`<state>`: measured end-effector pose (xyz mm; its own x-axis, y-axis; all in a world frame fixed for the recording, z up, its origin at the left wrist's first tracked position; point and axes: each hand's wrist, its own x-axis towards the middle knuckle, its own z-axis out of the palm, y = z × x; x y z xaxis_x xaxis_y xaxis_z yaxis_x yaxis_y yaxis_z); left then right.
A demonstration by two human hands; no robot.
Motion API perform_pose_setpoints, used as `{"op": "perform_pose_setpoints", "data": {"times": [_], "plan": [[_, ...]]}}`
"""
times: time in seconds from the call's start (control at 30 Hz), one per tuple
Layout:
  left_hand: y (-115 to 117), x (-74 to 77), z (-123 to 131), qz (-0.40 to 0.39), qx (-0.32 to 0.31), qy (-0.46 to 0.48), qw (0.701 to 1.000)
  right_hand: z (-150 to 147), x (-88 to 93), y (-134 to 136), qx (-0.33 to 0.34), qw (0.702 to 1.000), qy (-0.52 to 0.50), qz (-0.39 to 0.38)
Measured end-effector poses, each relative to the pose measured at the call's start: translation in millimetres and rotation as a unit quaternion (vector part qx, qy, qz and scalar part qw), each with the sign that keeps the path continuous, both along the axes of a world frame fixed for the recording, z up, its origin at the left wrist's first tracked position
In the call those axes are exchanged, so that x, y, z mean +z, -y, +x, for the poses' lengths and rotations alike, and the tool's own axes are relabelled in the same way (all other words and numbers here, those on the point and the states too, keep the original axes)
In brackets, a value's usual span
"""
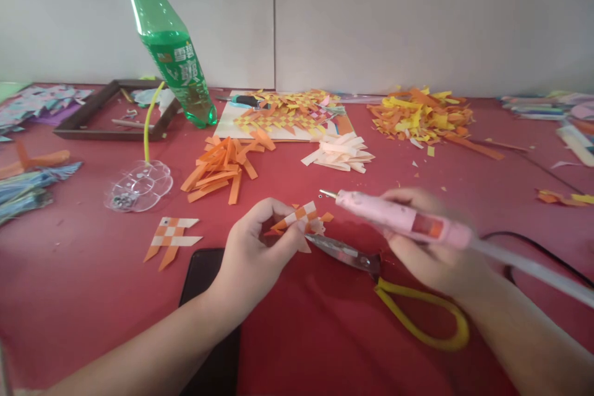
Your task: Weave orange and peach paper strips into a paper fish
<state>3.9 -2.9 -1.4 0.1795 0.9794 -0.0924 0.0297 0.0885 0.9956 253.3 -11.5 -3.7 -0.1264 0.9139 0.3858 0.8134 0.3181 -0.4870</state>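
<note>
My left hand [260, 247] pinches a small woven paper fish [299, 215] of orange and pale strips between thumb and fingers. In my right hand [424, 253] is a pink hot glue gun [394, 213], its metal nozzle pointing left toward the fish but apart from it. A clear glue stick [533, 266] sticks out of its back end. Scissors [343, 252] with yellow handles lie on the table beneath, their tips close by my left thumb. A second woven paper fish [169, 235] lies flat to the left of my left hand.
Orange strips [223, 167] and pale strips [341, 151] lie ahead, with yellow-orange scraps [420, 114] farther right. A green bottle [174, 55] stands behind a clear flower-shaped dish [142, 185]. A dark frame [111, 134] sits at the back left. A black phone [204, 272] lies under my left forearm.
</note>
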Motion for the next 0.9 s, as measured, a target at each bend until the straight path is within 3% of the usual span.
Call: {"op": "perform_pose_setpoints", "data": {"times": [0.1, 0.23, 0.4, 0.57, 0.7, 0.77, 0.83, 0.9], "plan": [[0, -0.7, -1, -0.007, 0.018, -0.002, 1.0, 12, 5.9, -9, -0.091, 0.987, -0.03, -0.126], [-1, -2.9, -2, -0.026, 0.03, 0.039, 0.998, 24, 17.7, -22, -0.212, 0.952, -0.073, -0.206], [-3, -2.7, 0, -0.067, 0.032, 0.095, 0.993, 27, 22.8, -27, -0.209, 0.945, 0.004, -0.251], [-3, -4.0, 1, -0.087, 0.022, 0.112, 0.99, 33, 3.5, -32, -0.2, 0.96, 0.09, -0.176], [-2, -5.6, 1, -0.107, 0.011, 0.108, 0.988, 30, -8.0, -32, -0.194, 0.966, 0.173, 0.017], [-2, -5.3, 1, -0.101, 0.003, 0.096, 0.99, 19, -6.6, -30, -0.129, 0.966, 0.206, 0.085], [-1, -4.4, 1, -0.092, -0.003, 0.086, 0.992, 3, -2.4, -28, -0.022, 0.968, 0.228, 0.105], [-2, -3.4, 0, -0.088, -0.008, 0.084, 0.992, -14, 1.6, -29, 0.04, 0.961, 0.253, 0.105]]}}
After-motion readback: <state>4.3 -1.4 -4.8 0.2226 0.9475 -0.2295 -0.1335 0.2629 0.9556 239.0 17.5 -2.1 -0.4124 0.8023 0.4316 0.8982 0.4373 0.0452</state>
